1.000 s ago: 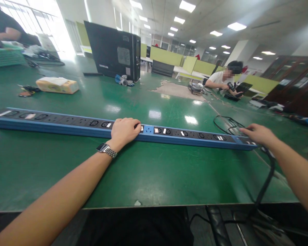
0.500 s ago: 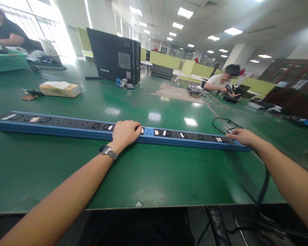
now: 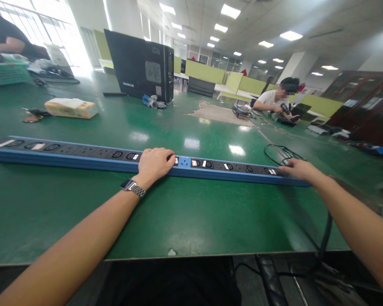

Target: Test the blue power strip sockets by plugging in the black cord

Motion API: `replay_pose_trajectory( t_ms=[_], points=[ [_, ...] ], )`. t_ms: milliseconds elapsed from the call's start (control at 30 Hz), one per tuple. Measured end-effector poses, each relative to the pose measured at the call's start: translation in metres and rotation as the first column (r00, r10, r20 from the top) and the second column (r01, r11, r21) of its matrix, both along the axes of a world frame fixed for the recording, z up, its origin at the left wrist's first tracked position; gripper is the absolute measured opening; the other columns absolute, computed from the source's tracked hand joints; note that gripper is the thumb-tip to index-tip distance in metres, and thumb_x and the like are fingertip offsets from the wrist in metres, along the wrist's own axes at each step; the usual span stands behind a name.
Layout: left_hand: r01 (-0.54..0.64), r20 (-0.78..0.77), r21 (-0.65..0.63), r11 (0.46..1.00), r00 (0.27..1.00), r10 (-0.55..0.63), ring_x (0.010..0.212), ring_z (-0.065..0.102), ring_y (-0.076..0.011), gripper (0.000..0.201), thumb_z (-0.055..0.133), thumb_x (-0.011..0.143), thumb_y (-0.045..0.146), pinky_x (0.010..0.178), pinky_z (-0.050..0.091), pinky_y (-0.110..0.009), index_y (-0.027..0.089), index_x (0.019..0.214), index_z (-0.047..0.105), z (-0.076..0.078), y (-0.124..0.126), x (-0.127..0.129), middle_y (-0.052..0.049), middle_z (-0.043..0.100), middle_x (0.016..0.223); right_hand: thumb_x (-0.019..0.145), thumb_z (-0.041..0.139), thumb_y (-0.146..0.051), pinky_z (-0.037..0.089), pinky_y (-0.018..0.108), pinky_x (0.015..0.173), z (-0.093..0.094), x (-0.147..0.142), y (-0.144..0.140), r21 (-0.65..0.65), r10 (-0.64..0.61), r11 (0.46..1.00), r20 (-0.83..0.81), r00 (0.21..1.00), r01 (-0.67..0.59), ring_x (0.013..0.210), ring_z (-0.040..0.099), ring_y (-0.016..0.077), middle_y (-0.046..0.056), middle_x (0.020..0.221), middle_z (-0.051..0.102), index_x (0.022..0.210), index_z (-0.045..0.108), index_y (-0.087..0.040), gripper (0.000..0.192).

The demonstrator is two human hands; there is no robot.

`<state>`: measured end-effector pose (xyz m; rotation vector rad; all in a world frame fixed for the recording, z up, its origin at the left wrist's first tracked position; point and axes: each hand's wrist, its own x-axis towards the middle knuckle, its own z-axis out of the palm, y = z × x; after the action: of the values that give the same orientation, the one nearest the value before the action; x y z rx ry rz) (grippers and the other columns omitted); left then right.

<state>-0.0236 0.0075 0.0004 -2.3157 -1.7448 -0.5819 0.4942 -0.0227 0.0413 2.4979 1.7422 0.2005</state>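
A long blue power strip [image 3: 83, 155] with black sockets lies flat across the green table [image 3: 185, 212]. My left hand [image 3: 155, 163] rests on top of the strip near its middle, fingers curled over it; a metal watch is on that wrist. My right hand [image 3: 298, 169] lies on the strip's right end, fingers laid over the top. A black cable [image 3: 325, 231] leaves that end and drops over the table's front edge. Whether either hand grips the strip or only presses on it is unclear.
A black computer case [image 3: 140, 68] stands at the back, with a yellow tissue pack [image 3: 70, 108] to its left and a cable loop [image 3: 279, 154] behind the strip's right end. Two other people sit at the far left and far right. A green basket [image 3: 6, 73] stands far left.
My right hand slid a little left along the strip's end and the strip shifted slightly. My left hand has stayed in place.
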Motion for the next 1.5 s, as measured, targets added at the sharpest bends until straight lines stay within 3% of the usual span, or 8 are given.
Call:
replay_pose_trajectory(
  t_ms=[267,700,800,967,1033,1100,1267,1500],
  points=[
    [-0.007,-0.007,0.0,1.0,1.0,0.007,0.094,0.064,-0.0255,0.039,0.037,0.09,0.038,0.079,0.04,-0.039,0.025,0.099,0.073,-0.001,0.0,0.001,-0.006,0.073,0.101,0.088,0.049,-0.053,0.039,0.031,0.07,-0.006,0.0,-0.002,-0.043,-0.124,0.992,-0.14,0.982,0.119,0.089,0.059,0.0255,0.02,0.108,0.064,0.112,0.061,-0.009,0.052],
    [-0.004,-0.018,-0.017,1.0,1.0,0.004,0.095,0.064,-0.025,0.04,0.036,0.09,0.039,0.08,0.04,-0.038,0.026,0.1,0.072,0.0,0.001,0.001,-0.006,0.073,0.102,0.09,0.042,-0.06,0.04,0.032,0.077,-0.03,0.008,-0.006,-0.001,-0.151,0.989,-0.073,0.986,0.151,0.099,0.059,0.0281,0.02,0.112,0.063,0.116,0.056,-0.01,0.058],
    [-0.016,-0.018,-0.015,1.0,1.0,0.016,0.095,0.064,-0.0248,0.039,0.037,0.09,0.039,0.08,0.04,-0.038,0.026,0.1,0.072,0.0,0.001,0.001,-0.006,0.073,0.101,0.09,0.043,-0.056,0.04,0.032,0.077,-0.018,0.005,-0.007,-0.023,-0.114,0.993,-0.048,0.992,0.113,0.098,0.06,0.0281,0.02,0.108,0.065,0.112,0.06,-0.01,0.053],
    [-0.012,-0.003,-0.012,1.0,1.0,0.012,0.095,0.064,-0.0253,0.039,0.037,0.09,0.039,0.08,0.04,-0.038,0.026,0.099,0.072,0.0,0.0,0.002,-0.006,0.073,0.101,0.091,0.038,-0.057,0.04,0.032,0.073,0.026,-0.007,-0.007,0.086,-0.133,0.987,-0.068,0.989,0.138,0.094,0.061,0.0277,0.022,0.107,0.066,0.114,0.061,-0.009,0.057],
    [-0.014,0.001,-0.014,1.0,1.0,0.014,0.095,0.064,-0.0256,0.039,0.038,0.089,0.04,0.081,0.04,-0.039,0.026,0.099,0.072,0.001,0.001,0.002,-0.006,0.073,0.102,0.091,0.039,-0.058,0.04,0.031,0.071,0.04,-0.023,-0.005,0.099,-0.103,0.989,-0.078,0.992,0.11,0.093,0.061,0.0265,0.02,0.107,0.067,0.112,0.062,-0.011,0.056],
    [-0.021,-0.003,-0.024,0.999,1.0,0.021,0.095,0.064,-0.0256,0.038,0.038,0.089,0.04,0.081,0.04,-0.039,0.026,0.099,0.072,0.001,0.001,0.002,-0.006,0.073,0.102,0.09,0.042,-0.056,0.041,0.03,0.071,0.043,-0.045,-0.003,0.013,-0.027,0.999,-0.119,0.993,0.029,0.09,0.061,0.0248,0.016,0.103,0.068,0.105,0.065,-0.012,0.052],
    [-0.016,-0.001,-0.033,0.999,1.0,0.016,0.095,0.064,-0.0253,0.039,0.037,0.089,0.039,0.082,0.04,-0.039,0.026,0.101,0.073,0.002,-0.001,0.002,-0.006,0.073,0.103,0.088,0.045,-0.057,0.044,0.027,0.072,0.022,-0.092,0.006,-0.107,0.166,0.978,-0.14,0.976,-0.181,0.088,0.064,0.0222,0.009,0.095,0.071,0.091,0.068,-0.016,0.047],
    [-0.011,0.012,-0.026,1.0,1.0,0.011,0.096,0.063,-0.0252,0.039,0.038,0.09,0.039,0.083,0.039,-0.039,0.025,0.1,0.072,0.002,-0.001,0.001,-0.006,0.073,0.103,0.091,0.041,-0.055,0.045,0.028,0.074,0.01,-0.091,0.016,-0.155,0.165,0.972,-0.098,0.981,-0.179,0.092,0.065,0.0233,0.012,0.098,0.071,0.095,0.067,-0.013,0.05]
  ],
)
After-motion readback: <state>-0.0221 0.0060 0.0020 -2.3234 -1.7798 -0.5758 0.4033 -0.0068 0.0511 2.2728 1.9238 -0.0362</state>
